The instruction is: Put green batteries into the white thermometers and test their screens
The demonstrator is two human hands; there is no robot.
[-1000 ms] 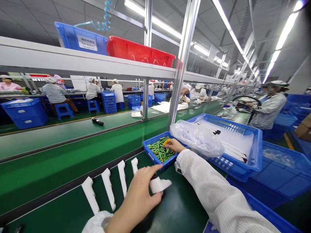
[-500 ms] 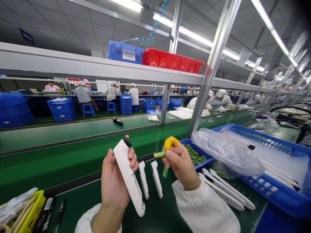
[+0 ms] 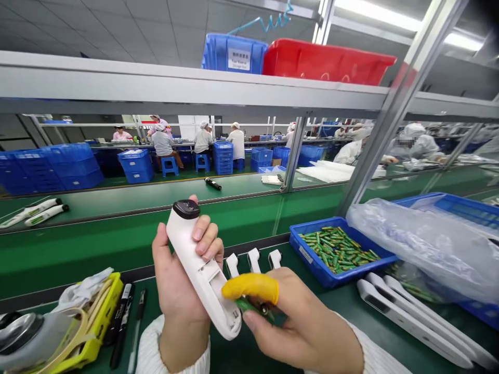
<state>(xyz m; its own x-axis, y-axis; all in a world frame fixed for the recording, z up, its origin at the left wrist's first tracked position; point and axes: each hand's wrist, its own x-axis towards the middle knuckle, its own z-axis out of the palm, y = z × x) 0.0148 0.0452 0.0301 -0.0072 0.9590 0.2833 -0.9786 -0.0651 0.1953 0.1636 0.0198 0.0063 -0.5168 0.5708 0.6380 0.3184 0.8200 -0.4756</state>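
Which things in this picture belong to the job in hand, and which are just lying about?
Seemingly in the job:
- white device, held in the left hand
- green battery, pinched in the right hand
- yellow finger cover
- small blue tray of batteries

Seemingly lying about:
- black markers
- yellow tray
- red bin

Device [image 3: 189,254], white with black cap [image 3: 186,209]; finger cot [image 3: 251,286], yellow; batteries [image 3: 337,248], green and gold, in a blue bin [image 3: 322,275] at the far edge of the dark green surface [image 3: 337,300]; tray [image 3: 109,306], yellow; markers [image 3: 121,327], black; sleeves [image 3: 150,340], white.
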